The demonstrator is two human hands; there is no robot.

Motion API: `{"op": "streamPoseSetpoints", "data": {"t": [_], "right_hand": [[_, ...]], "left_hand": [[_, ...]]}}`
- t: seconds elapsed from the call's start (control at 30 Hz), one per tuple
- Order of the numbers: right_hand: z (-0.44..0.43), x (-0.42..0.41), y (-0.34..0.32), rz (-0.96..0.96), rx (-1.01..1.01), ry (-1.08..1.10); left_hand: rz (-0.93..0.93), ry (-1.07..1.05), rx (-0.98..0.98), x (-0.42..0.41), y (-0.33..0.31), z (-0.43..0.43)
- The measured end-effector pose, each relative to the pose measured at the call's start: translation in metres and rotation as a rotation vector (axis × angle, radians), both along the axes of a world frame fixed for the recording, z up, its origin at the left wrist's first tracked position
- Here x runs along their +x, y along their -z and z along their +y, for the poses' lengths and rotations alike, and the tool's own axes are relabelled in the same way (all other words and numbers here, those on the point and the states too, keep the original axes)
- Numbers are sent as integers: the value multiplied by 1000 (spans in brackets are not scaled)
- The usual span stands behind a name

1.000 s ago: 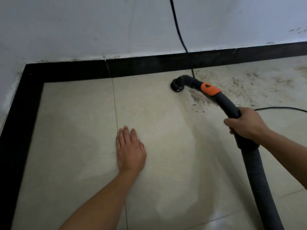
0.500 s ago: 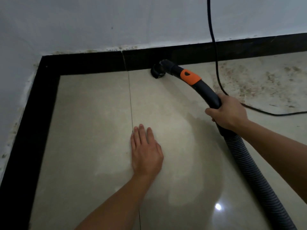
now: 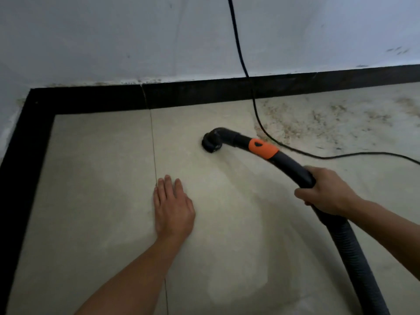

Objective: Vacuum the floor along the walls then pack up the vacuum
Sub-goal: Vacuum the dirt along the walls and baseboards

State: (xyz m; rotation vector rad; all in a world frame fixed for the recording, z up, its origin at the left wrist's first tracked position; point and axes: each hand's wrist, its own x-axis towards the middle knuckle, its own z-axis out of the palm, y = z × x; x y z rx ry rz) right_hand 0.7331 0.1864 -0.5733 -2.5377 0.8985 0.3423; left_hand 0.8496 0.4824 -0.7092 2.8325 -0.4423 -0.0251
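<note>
At the far left, the black skirting (image 3: 25, 160) is seen turning the corner under the pale wall (image 3: 113, 42). The floor (image 3: 91, 178) beside it is judged clean, since no grit is visible there, only a dull film. Just right of the grout line (image 3: 152, 142), the left hand (image 3: 173, 208) is laid flat on the tile with fingers straight and together and nothing held; it appears to be used as a prop.

Further right, the vacuum nozzle (image 3: 212, 142) is set mouth-down on the floor, a little out from the skirting, at the edge of the dirty patch. Beyond its orange collar (image 3: 263, 148), a black power cord (image 3: 241, 53) is seen hanging down the wall and trailing off across the tile to the right. The curved tube (image 3: 293, 164) is gripped by the right hand (image 3: 327, 192), fingers wrapped fully round it, just above the ribbed hose (image 3: 354, 258).

At the right, brownish debris (image 3: 318, 123) is spread along the wall. The corner is judged done, the stretch to the right is yet to be vacuumed, and packing up is not begun. The vacuum's body is not in view.
</note>
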Motion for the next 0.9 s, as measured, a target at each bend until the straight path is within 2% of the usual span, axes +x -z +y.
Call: {"op": "streamPoseSetpoints", "data": {"t": [0.07, 0.27, 0.4, 0.5, 0.63, 0.9], "right_hand": [[11, -29, -1, 56, 17, -26], [19, -145, -5, 57, -40, 55], [18, -207, -6, 56, -90, 245], [12, -235, -5, 8, -112, 395], [13, -228, 0, -53, -59, 497], [33, -139, 26, -136, -22, 394]], "left_hand": [[-10, 8, -3, -1, -1, 1], [-12, 100, 45, -4, -7, 0], [-14, 233, 30, -5, -9, -21], [35, 233, -33, -6, -7, -46], [21, 187, -38, -12, 4, -56], [-15, 181, -46, -14, 4, -55]]}}
